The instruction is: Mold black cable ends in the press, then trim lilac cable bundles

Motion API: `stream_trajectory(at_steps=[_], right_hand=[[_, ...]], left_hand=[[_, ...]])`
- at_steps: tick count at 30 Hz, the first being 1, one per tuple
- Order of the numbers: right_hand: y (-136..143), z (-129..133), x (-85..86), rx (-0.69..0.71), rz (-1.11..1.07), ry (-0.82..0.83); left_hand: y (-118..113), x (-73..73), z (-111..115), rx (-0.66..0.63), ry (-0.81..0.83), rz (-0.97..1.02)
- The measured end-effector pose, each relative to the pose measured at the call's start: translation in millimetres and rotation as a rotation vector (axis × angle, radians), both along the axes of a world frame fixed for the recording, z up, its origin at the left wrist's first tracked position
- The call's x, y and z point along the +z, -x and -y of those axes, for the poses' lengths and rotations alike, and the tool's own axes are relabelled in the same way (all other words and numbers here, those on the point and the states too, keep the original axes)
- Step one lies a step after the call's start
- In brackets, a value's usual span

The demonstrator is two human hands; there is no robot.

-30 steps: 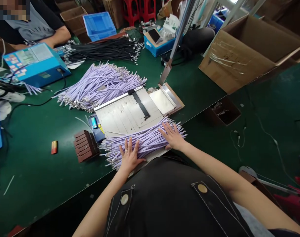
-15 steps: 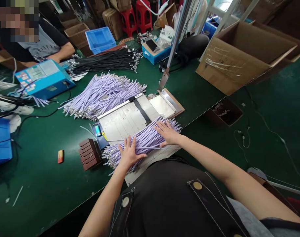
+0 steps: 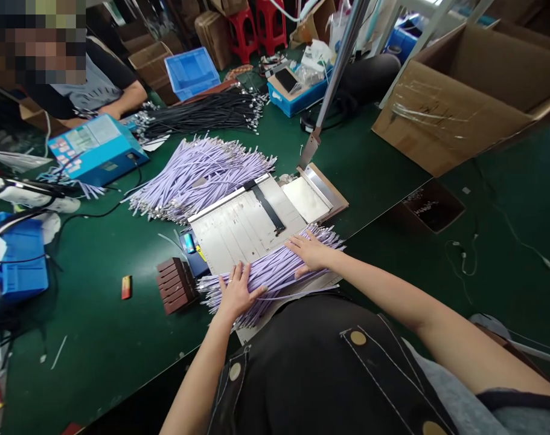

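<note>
A long bundle of lilac cables (image 3: pixel 279 266) with pale ends lies across the near part of a metal cutting board (image 3: pixel 238 226). On the bundle's left part rests my left hand (image 3: pixel 238 293), its fingers spread and a ring on one finger. Toward the right end my right hand (image 3: pixel 311 252) lies on the same cables with its fingers apart. Behind the board is a larger heap of lilac cables (image 3: pixel 197 175). The cutter's raised blade arm (image 3: pixel 324 103) stands at the back right, and a black strip (image 3: pixel 268 208) crosses the board.
Left of the board are a brown slotted block (image 3: pixel 175 287) and a battery (image 3: pixel 127 287). A blue machine (image 3: pixel 98 148) and black cables (image 3: pixel 202 112) lie farther back, near a person (image 3: pixel 116 90). A cardboard box (image 3: pixel 456 103) stands back right.
The view has shifted, so the scene sits a little farther right. Both hands remain on the bundle, and a loose cable near my left thumb now lies closer to my body.
</note>
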State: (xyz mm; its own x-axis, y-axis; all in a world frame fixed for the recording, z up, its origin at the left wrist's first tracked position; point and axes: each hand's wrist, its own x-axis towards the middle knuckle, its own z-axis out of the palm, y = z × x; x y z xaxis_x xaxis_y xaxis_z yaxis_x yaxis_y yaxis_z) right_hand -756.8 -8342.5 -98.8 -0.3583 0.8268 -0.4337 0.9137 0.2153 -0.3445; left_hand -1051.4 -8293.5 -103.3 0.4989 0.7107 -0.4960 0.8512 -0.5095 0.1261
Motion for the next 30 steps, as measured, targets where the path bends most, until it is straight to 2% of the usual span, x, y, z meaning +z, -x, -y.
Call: stream_trajectory(at_steps=[2, 6, 9, 13, 16, 19, 22, 26, 28, 30], right_hand=[[5, 1, 2.6, 0.026, 0.027, -0.001], [9, 2, 9.2, 0.038, 0.045, -0.05], [9, 13, 15.7, -0.022, 0.045, -0.11], [19, 33, 26.7, -0.058, -0.043, -0.194], [31, 40, 32.5, -0.012, -0.156, -0.234], [34, 34, 33.7, -0.051, -0.18, -0.244], [26, 15, 30.5, -0.097, -0.111, -0.194], [16, -17, 19.5, -0.019, 0.003, 0.021], [15, -28, 13.9, 0.019, 0.027, 0.12], [17, -32, 11.7, 0.044, 0.038, 0.164]], left_hand=[[-13, 6.3, 1, -0.01, -0.033, 0.036], [-39, 15.8, 15, -0.306, -0.096, 0.265], [-44, 12.8, 33, -0.393, -0.215, 0.407], [-44, 6.6, 36, -0.377, -0.357, 0.603], [-45, 9.9, 25, -0.282, -0.28, 0.767], [-46, 16.3, 12, -0.091, -0.16, 0.859], [-52, 18.3, -2, 0.014, -0.094, 0.649], [-69, 13.4, -18, -0.036, 0.077, 0.187], [-78, 11.9, -23, -0.08, 0.166, 0.091], [-83, 12.8, -24, -0.114, 0.213, 0.101]])
